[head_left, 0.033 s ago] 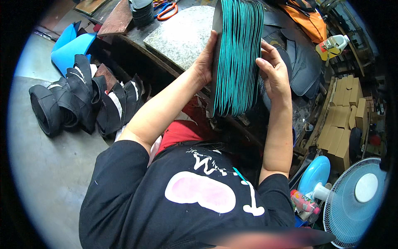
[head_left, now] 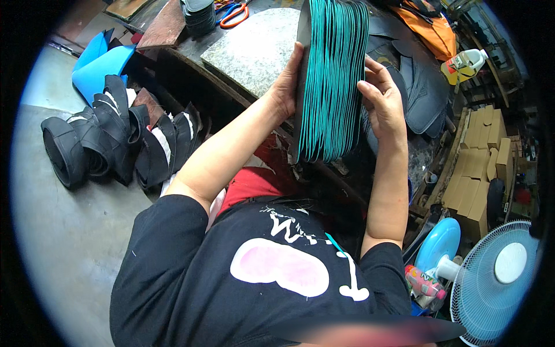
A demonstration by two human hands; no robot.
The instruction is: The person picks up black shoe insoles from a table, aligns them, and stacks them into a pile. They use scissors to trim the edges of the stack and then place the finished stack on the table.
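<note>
A thick stack of thin, long, black pieces with teal edges (head_left: 332, 81) is held upright in front of me, above the near edge of the workbench. My left hand (head_left: 285, 87) grips its left side, the palm against the dark flat outer face and the thumb pointing up. On the opposite side, my right hand (head_left: 381, 95) supports the stack with fingers curled around its right edge; the thumb is lifted a little off the layers. Some fingertips of both hands are hidden behind the stack.
A pale stone slab (head_left: 254, 49) lies on the bench behind, with orange-handled scissors (head_left: 236, 16) beyond it. Flat black cut pieces (head_left: 425, 95) lie to the right. Rolled black material (head_left: 87, 144) sits at the left. A fan (head_left: 494, 283) and cardboard boxes (head_left: 471, 179) stand at the right.
</note>
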